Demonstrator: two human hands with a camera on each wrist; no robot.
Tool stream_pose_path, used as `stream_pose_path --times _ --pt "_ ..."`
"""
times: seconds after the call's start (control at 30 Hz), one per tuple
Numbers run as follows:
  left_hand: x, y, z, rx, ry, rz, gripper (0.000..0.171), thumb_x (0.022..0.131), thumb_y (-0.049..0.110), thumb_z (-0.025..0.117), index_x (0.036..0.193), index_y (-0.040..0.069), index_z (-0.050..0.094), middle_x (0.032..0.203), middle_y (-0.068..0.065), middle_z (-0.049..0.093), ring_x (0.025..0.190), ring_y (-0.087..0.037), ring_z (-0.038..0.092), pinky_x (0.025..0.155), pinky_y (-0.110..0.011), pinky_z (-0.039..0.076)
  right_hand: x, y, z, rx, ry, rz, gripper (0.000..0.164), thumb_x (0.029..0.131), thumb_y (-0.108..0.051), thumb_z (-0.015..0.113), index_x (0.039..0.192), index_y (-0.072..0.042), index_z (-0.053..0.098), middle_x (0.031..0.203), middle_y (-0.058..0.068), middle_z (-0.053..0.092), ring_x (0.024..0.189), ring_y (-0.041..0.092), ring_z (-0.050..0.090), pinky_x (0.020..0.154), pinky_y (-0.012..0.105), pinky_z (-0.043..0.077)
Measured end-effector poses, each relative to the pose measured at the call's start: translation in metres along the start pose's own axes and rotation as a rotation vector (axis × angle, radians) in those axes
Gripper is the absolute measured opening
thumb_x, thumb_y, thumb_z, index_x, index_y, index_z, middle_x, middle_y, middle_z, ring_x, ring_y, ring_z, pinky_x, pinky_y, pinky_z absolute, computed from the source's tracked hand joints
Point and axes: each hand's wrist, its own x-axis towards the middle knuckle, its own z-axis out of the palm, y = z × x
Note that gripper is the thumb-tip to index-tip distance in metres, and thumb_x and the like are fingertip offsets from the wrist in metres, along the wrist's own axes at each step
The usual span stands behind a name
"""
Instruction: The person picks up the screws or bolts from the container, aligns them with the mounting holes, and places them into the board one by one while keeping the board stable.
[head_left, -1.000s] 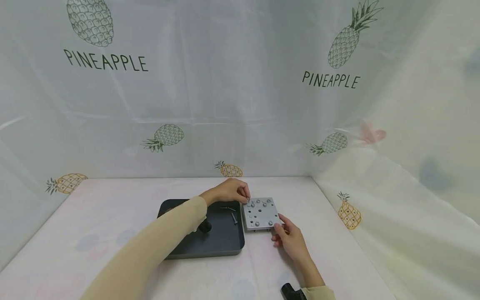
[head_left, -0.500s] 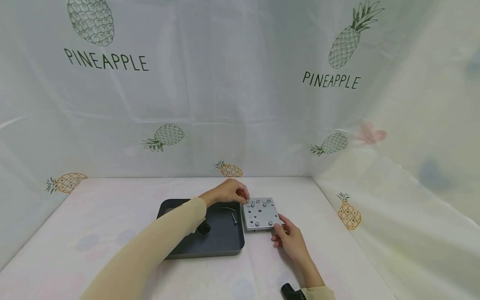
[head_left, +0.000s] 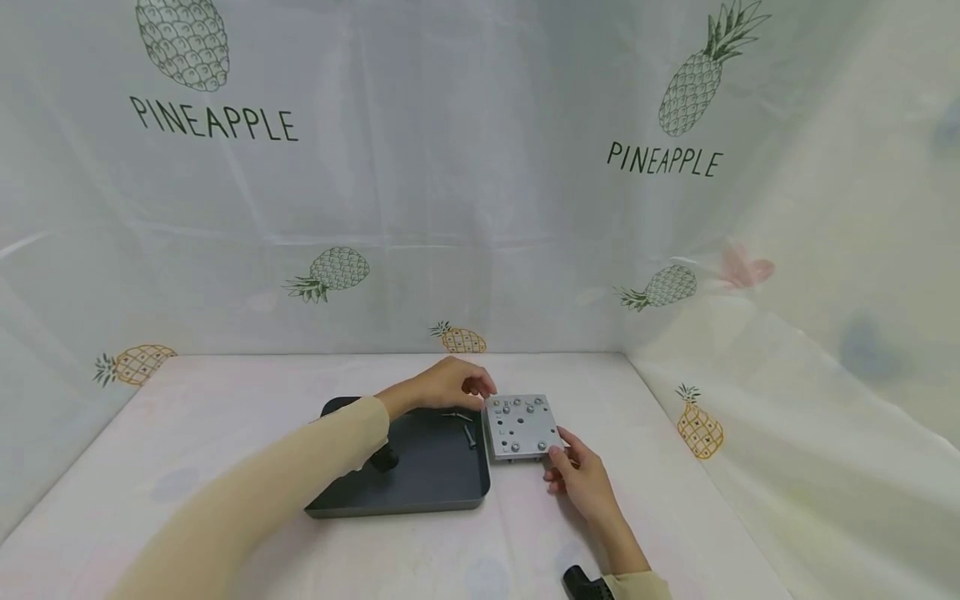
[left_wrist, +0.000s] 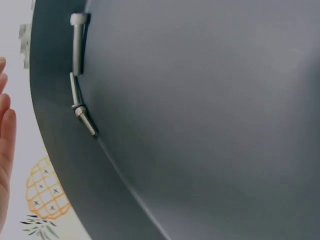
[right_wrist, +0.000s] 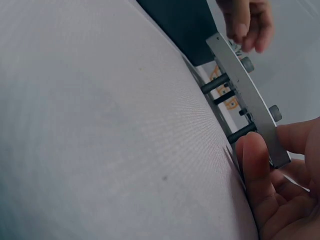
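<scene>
A silver metal plate (head_left: 531, 429) with holes and several bolts through it lies right of the dark tray (head_left: 427, 479). My right hand (head_left: 587, 483) grips its near right corner, thumb on top and fingers beneath. In the right wrist view, threaded bolt ends (right_wrist: 216, 83) stick out below the plate, holding it off the table. My left hand (head_left: 447, 386) hovers over the tray's far right corner, fingers loosely bent near the plate's far left corner, with nothing visible in them. Loose bolts lie in the tray: a thick bolt (left_wrist: 78, 45) and thinner ones (left_wrist: 81, 111) in line with it.
The white patterned cloth (head_left: 405, 554) covers the table. Behind it hangs a pale curtain (head_left: 480, 208) printed with pineapples, and another side of it slopes along the right. My left forearm and sleeve (head_left: 262, 483) reach across the tray's left part.
My left hand has let go at the plate's far left corner and drawn back slightly to the left, its fingers loosening. A bolt head now shows at that corner. My right hand stays put.
</scene>
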Motion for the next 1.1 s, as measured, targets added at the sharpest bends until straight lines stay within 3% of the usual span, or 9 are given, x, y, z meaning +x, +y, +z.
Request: stream_pose_path --times 0.17,0.4,0.57,0.9,1.1 --pt "-0.022 0.012 -0.003 0.047 -0.048 0.064 0.023 0.094 0.012 0.081 0.117 0.012 0.077 0.112 0.001 0.077 0.101 -0.01 0.07 0.091 -0.029 0.058 0.003 -0.001 -0.001 0.005 0.0 0.006 0.054 0.109 -0.016 0.062 0.16 -0.009 0.047 0.106 0.015 0.066 0.079 0.021 0.068 0.066 0.027 0.06" --pt "-0.04 0.013 0.002 0.172 -0.167 0.069 0.025 0.092 0.018 0.085 0.116 0.022 0.078 0.116 0.013 0.073 0.109 -0.008 0.066 0.102 -0.031 0.052 0.002 0.001 -0.003 0.003 0.003 0.02 0.055 0.109 -0.019 0.063 0.16 -0.01 0.046 0.106 0.015 0.066 0.08 0.021 0.068 0.066 0.027 0.06" --pt "-0.044 0.009 0.004 0.257 -0.222 0.084 0.032 0.092 0.023 0.086 0.123 0.025 0.077 0.121 0.015 0.071 0.114 -0.007 0.061 0.111 -0.038 0.045 0.0 0.002 -0.002 0.004 0.005 0.027 0.055 0.109 -0.019 0.063 0.16 -0.01 0.046 0.107 0.015 0.066 0.08 0.021 0.068 0.067 0.027 0.06" --pt "-0.044 0.001 0.014 0.258 -0.258 0.097 0.036 0.092 0.022 0.085 0.127 0.022 0.078 0.128 0.011 0.071 0.125 -0.01 0.061 0.118 -0.038 0.041 -0.001 0.001 0.0 0.008 -0.001 0.0 0.054 0.109 -0.017 0.062 0.159 -0.007 0.046 0.106 0.016 0.066 0.079 0.02 0.068 0.066 0.027 0.06" --pt "-0.044 0.001 0.015 0.27 -0.233 0.111 0.031 0.09 0.018 0.086 0.121 0.021 0.08 0.118 0.01 0.072 0.117 -0.009 0.062 0.114 -0.037 0.044 -0.001 0.0 0.001 0.005 -0.002 0.001 0.053 0.109 -0.016 0.062 0.159 -0.008 0.047 0.105 0.015 0.066 0.079 0.02 0.068 0.066 0.027 0.06"
